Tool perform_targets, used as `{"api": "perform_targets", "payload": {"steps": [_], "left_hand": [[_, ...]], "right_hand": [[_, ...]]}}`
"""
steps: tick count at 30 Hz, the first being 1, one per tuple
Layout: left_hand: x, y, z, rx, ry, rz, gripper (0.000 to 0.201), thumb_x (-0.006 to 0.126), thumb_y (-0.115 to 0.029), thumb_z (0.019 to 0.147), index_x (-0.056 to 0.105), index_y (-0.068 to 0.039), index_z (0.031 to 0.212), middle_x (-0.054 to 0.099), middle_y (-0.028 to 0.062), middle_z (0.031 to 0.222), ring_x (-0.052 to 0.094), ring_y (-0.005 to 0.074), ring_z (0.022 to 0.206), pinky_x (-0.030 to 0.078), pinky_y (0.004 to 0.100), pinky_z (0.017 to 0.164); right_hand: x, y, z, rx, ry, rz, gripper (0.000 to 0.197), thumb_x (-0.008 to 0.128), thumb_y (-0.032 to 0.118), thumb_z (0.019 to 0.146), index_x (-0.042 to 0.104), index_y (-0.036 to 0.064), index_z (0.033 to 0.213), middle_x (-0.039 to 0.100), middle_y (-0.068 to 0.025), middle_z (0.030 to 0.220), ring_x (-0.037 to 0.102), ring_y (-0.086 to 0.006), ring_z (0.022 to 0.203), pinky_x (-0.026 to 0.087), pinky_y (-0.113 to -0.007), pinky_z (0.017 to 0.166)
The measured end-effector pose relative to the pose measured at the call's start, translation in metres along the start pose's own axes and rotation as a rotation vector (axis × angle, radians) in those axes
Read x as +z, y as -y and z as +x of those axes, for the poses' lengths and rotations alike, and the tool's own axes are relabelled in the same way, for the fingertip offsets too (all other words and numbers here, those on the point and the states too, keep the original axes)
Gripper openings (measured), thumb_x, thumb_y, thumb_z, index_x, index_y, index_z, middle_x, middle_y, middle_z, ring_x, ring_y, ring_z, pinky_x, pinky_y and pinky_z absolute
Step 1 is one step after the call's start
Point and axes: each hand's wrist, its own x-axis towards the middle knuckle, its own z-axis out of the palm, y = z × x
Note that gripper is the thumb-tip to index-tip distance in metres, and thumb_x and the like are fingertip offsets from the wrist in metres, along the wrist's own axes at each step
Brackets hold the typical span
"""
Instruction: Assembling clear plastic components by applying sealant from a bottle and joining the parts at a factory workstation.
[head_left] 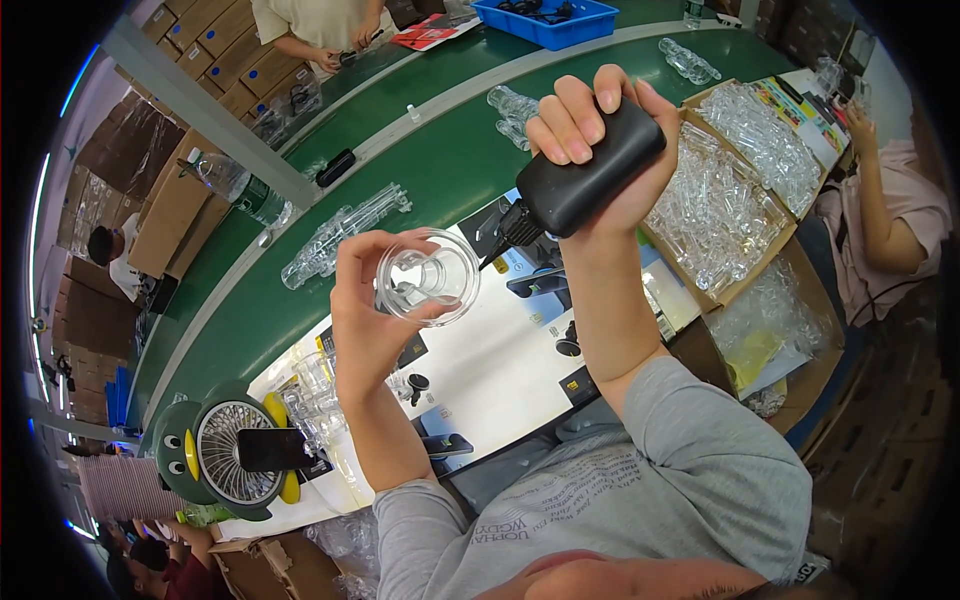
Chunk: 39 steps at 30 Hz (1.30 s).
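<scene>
In my left hand (pixel 365 300), fingers and thumb curl round a clear, round, cup-like plastic part (pixel 462 262), its wide rim turned toward me. My right hand (pixel 640 170) is wrapped about a black squeeze bottle (pixel 597 168), tilted so its ribbed cap and thin pointed nozzle (pixel 500 243) point down and left. The nozzle tip is close to the right rim of the clear part; whether they touch I cannot tell. Below both hands lie white printed sheets (pixel 480 375) with pictures of phones and holders. Clear plastic parts (pixel 340 235) are grouped on the green table beyond my left hand.
Cardboard trays (pixel 722 200) of clear parts stand at right. A penguin-shaped fan (pixel 222 450) with a phone (pixel 270 450) before it is at left. A water bottle (pixel 240 185) stands by a post. A blue bin (pixel 550 22) sits across the green table (pixel 450 160); other people work nearby.
</scene>
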Motion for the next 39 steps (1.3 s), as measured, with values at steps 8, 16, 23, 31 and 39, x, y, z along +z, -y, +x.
{"api": "perform_targets", "payload": {"steps": [8,16,23,31,39], "left_hand": [[-0.005,0.002,-0.002,0.046,0.071,0.028,0.063,0.079,0.006,0.053,0.046,-0.002,0.106,0.061,0.0130,0.101,0.057,0.0267,0.108,0.043,0.0365,0.095],[-0.009,0.001,-0.001,0.131,0.118,0.144,0.062,0.075,-0.001,0.053,0.049,-0.002,0.109,0.059,0.0126,0.107,0.058,0.0234,0.100,0.045,0.0327,0.089],[-0.005,0.007,-0.004,0.168,0.092,0.265,0.069,0.076,-0.004,0.049,0.048,-0.001,0.112,0.055,0.0113,0.100,0.057,0.0224,0.088,0.046,0.0299,0.080],[0.008,0.009,-0.006,0.176,-0.050,0.419,0.064,0.085,-0.016,0.060,0.045,-0.003,0.107,0.059,0.0080,0.087,0.060,0.0197,0.076,0.049,0.0283,0.069],[0.008,0.005,0.002,0.287,-0.003,0.444,0.056,0.083,-0.016,0.062,0.049,-0.002,0.105,0.057,0.0125,0.099,0.059,0.0228,0.086,0.049,0.0311,0.074]], "right_hand": [[-0.010,-0.001,0.003,0.108,0.089,0.054,0.026,0.038,0.028,0.091,0.043,0.0080,0.075,0.039,-0.0021,0.061,0.038,-0.0121,0.052,0.036,-0.026,0.053],[-0.009,0.000,0.002,0.107,0.083,0.068,0.026,0.038,0.027,0.091,0.043,0.0079,0.075,0.039,-0.0019,0.062,0.038,-0.0119,0.053,0.036,-0.027,0.054],[-0.010,0.002,0.003,0.090,0.091,0.080,0.026,0.038,0.027,0.091,0.044,0.0075,0.075,0.039,-0.0023,0.062,0.038,-0.0123,0.054,0.036,-0.027,0.054],[-0.009,0.001,0.002,0.067,0.084,0.061,0.026,0.038,0.027,0.091,0.043,0.0075,0.075,0.039,-0.0025,0.062,0.037,-0.0123,0.053,0.036,-0.027,0.054],[-0.010,0.004,0.003,0.044,0.071,0.047,0.026,0.038,0.027,0.090,0.043,0.0076,0.075,0.038,-0.0025,0.062,0.037,-0.0121,0.053,0.036,-0.026,0.053]]}}
